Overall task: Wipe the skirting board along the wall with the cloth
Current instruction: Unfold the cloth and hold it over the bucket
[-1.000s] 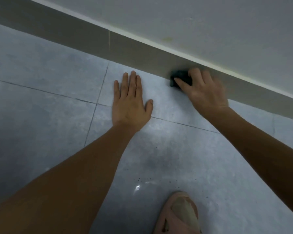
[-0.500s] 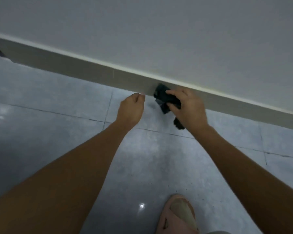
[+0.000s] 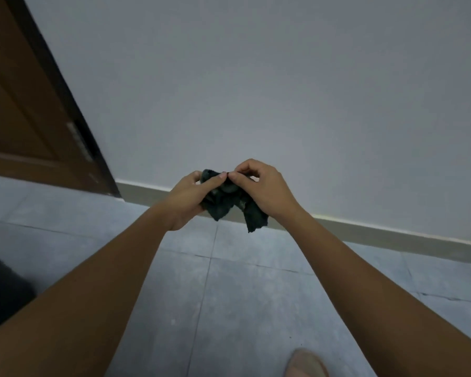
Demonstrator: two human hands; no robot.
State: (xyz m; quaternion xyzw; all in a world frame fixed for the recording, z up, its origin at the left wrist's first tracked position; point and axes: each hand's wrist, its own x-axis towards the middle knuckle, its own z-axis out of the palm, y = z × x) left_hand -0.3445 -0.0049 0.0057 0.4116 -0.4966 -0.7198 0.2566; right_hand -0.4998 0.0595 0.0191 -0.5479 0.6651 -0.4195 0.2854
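A dark green cloth point(image 3: 229, 206) hangs crumpled between both hands, lifted clear of the floor and in front of the wall. My left hand point(image 3: 186, 198) grips its left side with fingers curled round it. My right hand point(image 3: 264, 190) pinches the cloth's top edge between thumb and fingertips. Two loose corners of the cloth dangle below the hands. The grey skirting board point(image 3: 392, 235) runs along the foot of the white wall, from the door frame at the left down to the right edge; neither hand touches it.
A brown wooden door with its dark frame point(image 3: 65, 104) stands at the left. Grey floor tiles point(image 3: 229, 295) stretch below the hands. A pink slipper point(image 3: 306, 363) shows at the bottom edge. A dark shape point(image 3: 0, 295) lies at the far left.
My right hand lifted the cloth off the skirting board. My left hand left the floor and took hold of the cloth too. The view tilted up, bringing the door into sight.
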